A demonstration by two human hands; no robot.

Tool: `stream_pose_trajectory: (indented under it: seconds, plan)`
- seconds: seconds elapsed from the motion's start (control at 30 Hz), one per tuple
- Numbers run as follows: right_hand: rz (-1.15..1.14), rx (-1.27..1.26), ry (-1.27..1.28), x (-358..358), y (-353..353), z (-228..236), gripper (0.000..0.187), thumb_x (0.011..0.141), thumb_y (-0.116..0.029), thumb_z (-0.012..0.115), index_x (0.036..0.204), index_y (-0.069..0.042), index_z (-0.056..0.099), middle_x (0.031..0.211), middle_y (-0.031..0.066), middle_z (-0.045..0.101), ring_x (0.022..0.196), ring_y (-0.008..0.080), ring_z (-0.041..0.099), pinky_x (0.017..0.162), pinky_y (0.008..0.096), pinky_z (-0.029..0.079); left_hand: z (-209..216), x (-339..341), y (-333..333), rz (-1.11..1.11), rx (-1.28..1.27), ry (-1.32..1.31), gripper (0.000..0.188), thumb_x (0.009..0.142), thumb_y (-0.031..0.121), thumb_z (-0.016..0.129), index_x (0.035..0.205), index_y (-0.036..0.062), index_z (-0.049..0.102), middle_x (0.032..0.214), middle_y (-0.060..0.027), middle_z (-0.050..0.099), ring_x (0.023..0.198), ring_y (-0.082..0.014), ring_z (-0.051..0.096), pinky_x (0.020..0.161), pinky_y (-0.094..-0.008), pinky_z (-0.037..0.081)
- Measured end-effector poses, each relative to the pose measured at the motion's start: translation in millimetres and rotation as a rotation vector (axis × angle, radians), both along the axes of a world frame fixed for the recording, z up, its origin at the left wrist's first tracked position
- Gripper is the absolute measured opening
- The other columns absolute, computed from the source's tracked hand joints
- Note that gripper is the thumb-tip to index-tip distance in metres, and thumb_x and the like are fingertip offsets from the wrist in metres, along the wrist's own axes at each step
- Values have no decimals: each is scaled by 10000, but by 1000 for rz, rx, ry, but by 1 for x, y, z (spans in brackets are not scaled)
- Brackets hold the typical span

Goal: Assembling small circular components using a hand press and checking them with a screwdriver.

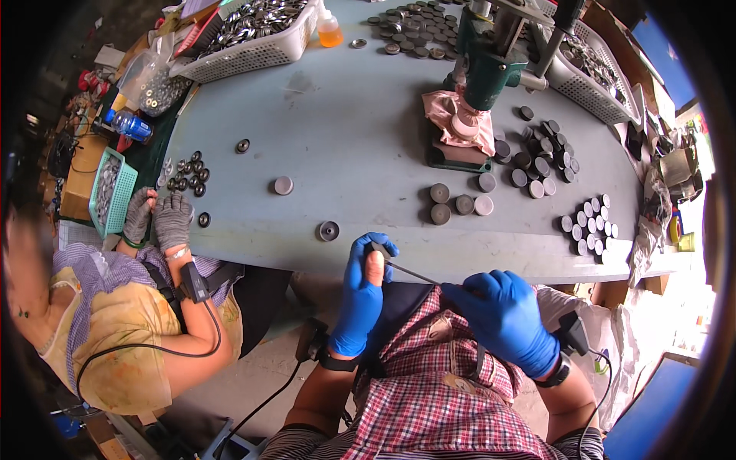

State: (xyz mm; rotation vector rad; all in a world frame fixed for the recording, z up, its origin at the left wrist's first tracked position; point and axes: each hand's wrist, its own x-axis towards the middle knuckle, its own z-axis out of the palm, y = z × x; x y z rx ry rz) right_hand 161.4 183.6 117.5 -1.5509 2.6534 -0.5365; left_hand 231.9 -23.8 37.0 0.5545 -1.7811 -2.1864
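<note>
My left hand (363,291), in a blue glove with the thumb bare, is closed at the table's front edge. Between its thumb and fingers shows a small dark piece (376,248), mostly hidden. My right hand (502,318), gloved in blue, is wrapped round a thin dark rod-like tool (414,274); any handle is hidden in the fist. The rod's far end meets the piece at my left thumb. Just beyond my left hand, a dark round cap with a hollow centre (328,231) lies on the table. A paler round cap (283,185) sits farther back.
A green press (491,80) with pink cloth stands at the back right. Round caps (542,149) lie in groups around it. Perforated baskets (261,55) hold metal parts. An orange-liquid bottle (330,32) stands behind. At left, a co-worker's gloved hands (170,218) rest near small dark rings.
</note>
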Motion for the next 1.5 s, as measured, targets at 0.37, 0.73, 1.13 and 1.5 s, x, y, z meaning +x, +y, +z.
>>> stream_pose_trajectory:
  seconds: [0.37,0.73,1.13,1.5]
  plan:
    - [-212,-23,119,50,-41,-48,513,740,-71,633,1251,-116,637,930,52,581,763,204,549,621,336,457,-17,-24,4,450,264,-12,299,1033,321,501,1164,62,571,1007,-11,577,757,-84,436,702,-231,388]
    - [-121,-115,-3,11,-14,-21,487,711,-91,675,1191,-171,678,900,13,576,747,201,561,626,336,457,-5,-16,-8,142,11,-10,307,1032,310,501,1207,75,593,1055,-21,608,887,-100,520,821,-264,430]
    - [-239,5,192,43,-25,-32,529,769,-82,650,1291,-163,622,850,40,542,701,205,531,577,330,437,0,-22,-6,-4,-184,18,240,1007,114,534,1239,55,511,1013,-25,594,851,-92,541,791,-232,467]
    - [-145,-110,-274,4,16,9,490,783,-52,655,1263,-152,646,812,60,588,718,252,577,631,368,480,-1,-20,-14,-179,28,218,383,1031,335,497,1272,37,497,1054,-89,590,810,-127,528,740,-278,473]
